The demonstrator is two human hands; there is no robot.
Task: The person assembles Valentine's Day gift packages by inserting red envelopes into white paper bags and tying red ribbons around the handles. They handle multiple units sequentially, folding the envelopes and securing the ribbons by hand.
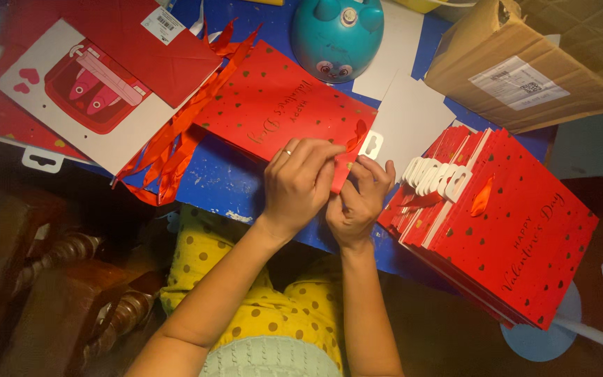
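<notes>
Seated at a blue desk (225, 183), a person works a red ribbon (359, 135) at the top edge of a flat red gift bag (273, 105) dotted with gold hearts. Both hands are pinched narrow at that edge: the left hand (298, 178) grips the rim, and the right hand (361, 199) touches it just below a white hang tab (371, 144). The ribbon looks only partly fitted, so this bag seems unfinished. Right of the hands lies one stack of matching bags (518, 230), too many to count, apparently done. Up and left of them wait a loose bunch of ribbons (176, 139) and one white card (85, 94). Beyond the hands sit one teal round toy (336, 31) and one cardboard box (525, 63).
</notes>
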